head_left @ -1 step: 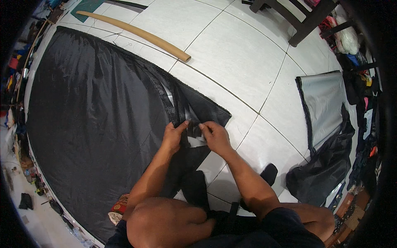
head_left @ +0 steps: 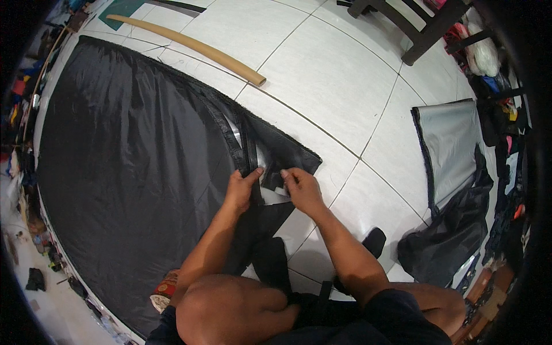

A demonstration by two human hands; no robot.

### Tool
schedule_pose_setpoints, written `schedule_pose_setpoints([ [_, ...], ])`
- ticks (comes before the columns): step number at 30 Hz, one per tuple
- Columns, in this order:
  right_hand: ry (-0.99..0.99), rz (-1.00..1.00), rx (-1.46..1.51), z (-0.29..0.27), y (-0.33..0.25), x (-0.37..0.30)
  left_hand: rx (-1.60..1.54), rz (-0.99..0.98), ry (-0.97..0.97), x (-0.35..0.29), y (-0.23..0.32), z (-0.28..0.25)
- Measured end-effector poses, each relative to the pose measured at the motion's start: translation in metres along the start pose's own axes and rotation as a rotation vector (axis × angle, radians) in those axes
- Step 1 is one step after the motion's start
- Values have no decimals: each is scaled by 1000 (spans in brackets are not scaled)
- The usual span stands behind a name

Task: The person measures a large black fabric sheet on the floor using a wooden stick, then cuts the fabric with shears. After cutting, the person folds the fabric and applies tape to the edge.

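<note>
A large sheet of black fabric [head_left: 132, 132] with a silvery underside lies spread over the tiled floor on my left. Its near right corner is folded in layers, and some of the silver side shows between them. My left hand [head_left: 240, 188] is closed on the hemmed edge of the fabric, thumb on top. Just to its right, my right hand [head_left: 303, 190] pinches a thin part of the folded layer; the fingertips partly hide what lies in them. A small gap separates the two hands.
A long tan tube [head_left: 201, 50] lies beyond the fabric. At right is a second folded piece of silver and black fabric [head_left: 451, 155]. Dark furniture legs [head_left: 422, 43] stand at the far right. A red round container [head_left: 165, 290] sits by my left knee.
My right hand has shifted slightly to the right, widening the gap between the hands, and the silvery opening shows a little more. My left hand stays in place.
</note>
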State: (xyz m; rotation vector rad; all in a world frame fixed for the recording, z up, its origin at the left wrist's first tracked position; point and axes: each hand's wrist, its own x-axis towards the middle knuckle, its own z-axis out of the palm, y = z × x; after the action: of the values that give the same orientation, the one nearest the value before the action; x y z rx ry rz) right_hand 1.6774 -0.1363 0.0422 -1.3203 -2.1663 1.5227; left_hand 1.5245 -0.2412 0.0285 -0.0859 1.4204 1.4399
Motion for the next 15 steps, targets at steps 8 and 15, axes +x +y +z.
schedule_pose_setpoints([
  [8, 79, 140, 249, -13, 29, 17, 36, -15, 38, 5, -5, -1],
  [15, 136, -48, 112, -5, 5, -9, 9, 6, -13, 0, 0, 1],
])
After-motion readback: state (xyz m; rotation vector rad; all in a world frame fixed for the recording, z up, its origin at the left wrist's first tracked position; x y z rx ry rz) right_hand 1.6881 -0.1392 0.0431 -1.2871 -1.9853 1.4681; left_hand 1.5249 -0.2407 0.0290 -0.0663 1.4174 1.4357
